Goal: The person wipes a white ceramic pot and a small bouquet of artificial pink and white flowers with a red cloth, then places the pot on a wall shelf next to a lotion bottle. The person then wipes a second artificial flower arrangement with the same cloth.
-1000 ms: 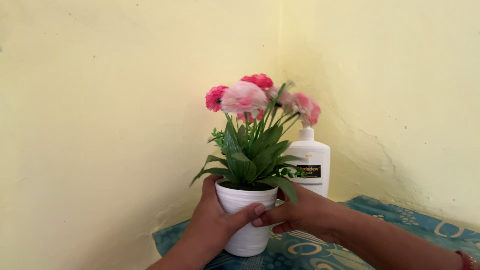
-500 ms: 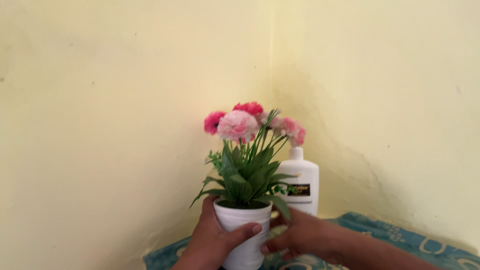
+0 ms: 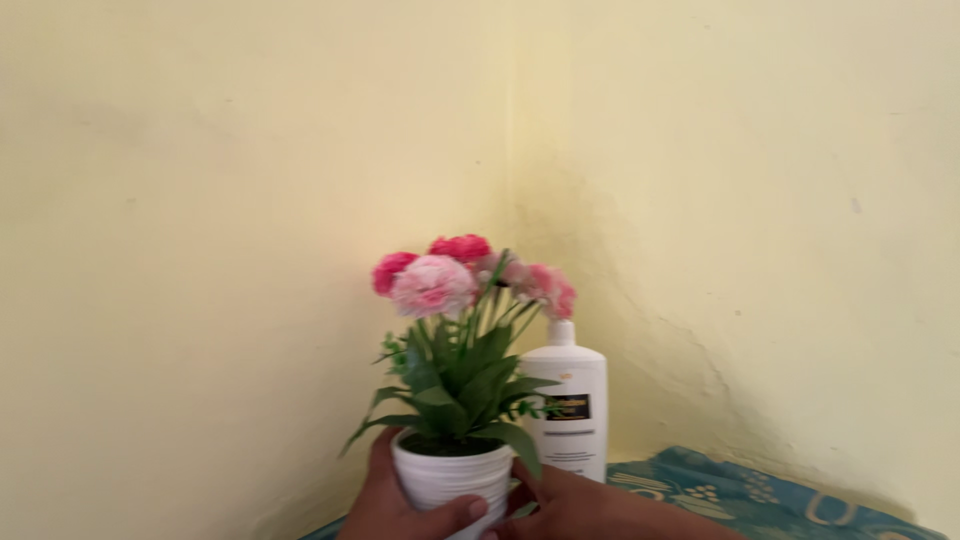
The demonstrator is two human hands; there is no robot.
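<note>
Fingers of the left hand [image 3: 400, 505] wrap the white ribbed flower pot [image 3: 450, 480] from its left side, the thumb crossing the front wall just under the rim; this is a grasp on the pot, not a loose touch. Right hand [image 3: 570, 505] lies against the pot's right side with its fingers curled toward the wall, apparently sharing the hold (the contact itself is partly hidden by a drooping green leaf and the lower frame edge). Held from both sides, the pot stays upright, so the artificial pink flowers [image 3: 440, 280] stand straight above the green leaves [image 3: 460, 385]. Both forearms enter from below, palms turned inward toward each other. Pot position: in front of the room corner, over the back part of the blue patterned cloth [image 3: 720, 495]; whether its base rests on the cloth cannot be told. White lotion bottle [image 3: 568, 410] stands just behind and to the right, before the yellow wall [image 3: 220, 200].
</note>
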